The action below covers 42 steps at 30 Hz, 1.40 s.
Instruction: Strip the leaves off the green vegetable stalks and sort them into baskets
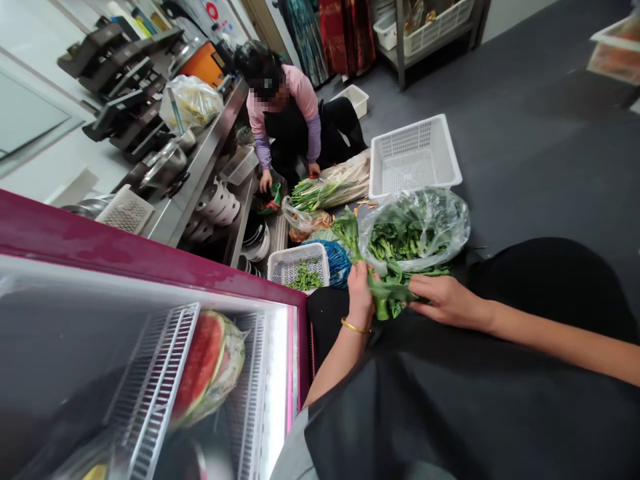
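Leafy stalk [383, 297] in left grip [361, 291], near bag's rim [441, 259]

The leafy stalks [393, 293] are coloured deep green, with paler green seen along the stems. The large basket [413, 163] is coloured white and patterned with rows of slots and small holes; white is repeated in the smaller basket [289, 260], where bright green pieces [306, 277] are framed. The long-stalked bundle [345, 183] is shaded from green to cream. Blue is shown by the crumpled bag [339, 263], gold by the bracelet [356, 327]. The fridge frame [150, 260] is coloured magenta, the watermelon [204, 360] red with green rind, the floor [520, 153] dark grey.
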Each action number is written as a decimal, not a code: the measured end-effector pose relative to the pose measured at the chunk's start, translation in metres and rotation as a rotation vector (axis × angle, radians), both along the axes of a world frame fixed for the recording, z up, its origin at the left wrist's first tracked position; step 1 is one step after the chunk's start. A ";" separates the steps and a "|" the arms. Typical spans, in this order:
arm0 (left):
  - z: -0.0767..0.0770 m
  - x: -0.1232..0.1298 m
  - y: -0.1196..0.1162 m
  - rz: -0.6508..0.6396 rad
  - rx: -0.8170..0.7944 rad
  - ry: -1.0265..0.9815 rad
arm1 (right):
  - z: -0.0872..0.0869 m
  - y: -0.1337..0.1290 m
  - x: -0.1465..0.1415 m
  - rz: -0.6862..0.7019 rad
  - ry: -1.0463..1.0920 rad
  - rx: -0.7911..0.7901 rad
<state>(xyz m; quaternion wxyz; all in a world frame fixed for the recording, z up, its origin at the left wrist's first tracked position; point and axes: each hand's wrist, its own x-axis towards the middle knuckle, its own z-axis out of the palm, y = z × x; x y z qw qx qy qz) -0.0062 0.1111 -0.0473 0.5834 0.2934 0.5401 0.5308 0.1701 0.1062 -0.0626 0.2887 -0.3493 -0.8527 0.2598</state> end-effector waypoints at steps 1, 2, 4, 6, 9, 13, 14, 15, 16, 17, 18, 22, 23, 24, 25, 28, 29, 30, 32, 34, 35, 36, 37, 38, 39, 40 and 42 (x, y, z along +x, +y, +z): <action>-0.002 -0.003 -0.001 -0.021 0.036 0.094 | -0.008 0.000 0.010 0.032 -0.045 -0.050; -0.003 -0.004 -0.003 -0.063 0.063 0.189 | -0.014 0.005 0.018 0.027 -0.089 -0.107; -0.005 -0.005 -0.009 -0.133 0.110 0.368 | -0.013 0.024 0.025 -0.048 -0.141 -0.196; -0.005 -0.004 -0.014 -0.155 0.157 0.500 | 0.001 0.045 0.018 -0.139 -0.080 -0.298; -0.004 0.000 -0.018 -0.189 0.197 0.575 | 0.030 0.062 -0.008 -0.256 0.116 -0.363; -0.004 0.006 -0.022 -0.281 0.154 0.498 | 0.042 0.045 -0.031 -0.432 0.208 -0.072; -0.005 0.008 -0.023 -0.300 0.138 0.469 | 0.039 0.037 -0.031 -0.431 0.212 -0.001; -0.004 0.009 -0.023 -0.308 0.120 0.431 | 0.034 0.028 -0.029 -0.407 0.218 0.046; -0.004 0.010 -0.022 -0.311 0.096 0.376 | 0.029 0.018 -0.026 -0.369 0.227 0.068; -0.003 0.011 -0.021 -0.311 0.062 0.301 | 0.023 0.009 -0.022 -0.313 0.239 0.070; -0.001 0.010 -0.019 -0.309 0.019 0.206 | 0.017 0.001 -0.016 -0.228 0.247 0.054; 0.009 0.005 -0.014 -0.308 -0.092 -0.129 | 0.005 -0.006 0.012 0.167 0.076 -0.168; 0.011 0.004 -0.015 -0.322 -0.087 -0.156 | 0.008 0.001 0.017 0.188 0.020 -0.248; 0.012 0.004 -0.016 -0.344 -0.077 -0.165 | 0.013 0.011 0.020 0.161 -0.006 -0.333; 0.013 0.004 -0.018 -0.369 -0.067 -0.162 | 0.019 0.022 0.020 0.097 0.020 -0.415; 0.014 0.008 -0.024 -0.424 -0.055 -0.123 | 0.042 0.047 0.006 -0.080 0.244 -0.565; 0.014 0.009 -0.025 -0.421 -0.058 -0.109 | 0.048 0.048 -0.001 -0.124 0.309 -0.576; 0.014 0.010 -0.026 -0.404 -0.061 -0.099 | 0.051 0.044 -0.009 -0.162 0.346 -0.548; 0.013 0.009 -0.024 -0.318 -0.048 -0.071 | 0.050 0.024 -0.019 -0.150 0.313 -0.375; 0.012 0.007 -0.022 -0.210 0.004 0.011 | 0.044 0.001 -0.019 -0.031 0.214 -0.148; 0.011 0.006 -0.021 -0.176 0.039 0.076 | 0.043 -0.007 -0.016 0.015 0.168 -0.064; 0.011 0.006 -0.021 -0.160 0.079 0.152 | 0.042 -0.010 -0.011 0.018 0.143 -0.023; 0.010 0.006 -0.021 -0.160 0.118 0.227 | 0.043 -0.008 -0.007 -0.037 0.144 -0.030; 0.010 0.006 -0.021 -0.168 0.159 0.296 | 0.046 -0.001 -0.003 -0.141 0.161 -0.055; 0.009 0.007 -0.022 -0.177 0.204 0.357 | 0.050 0.010 0.000 -0.257 0.180 -0.084; 0.009 0.008 -0.022 -0.184 0.250 0.411 | 0.053 0.023 0.001 -0.348 0.188 -0.106; 0.009 0.009 -0.023 -0.207 0.320 0.482 | 0.057 0.045 -0.001 -0.430 0.168 -0.087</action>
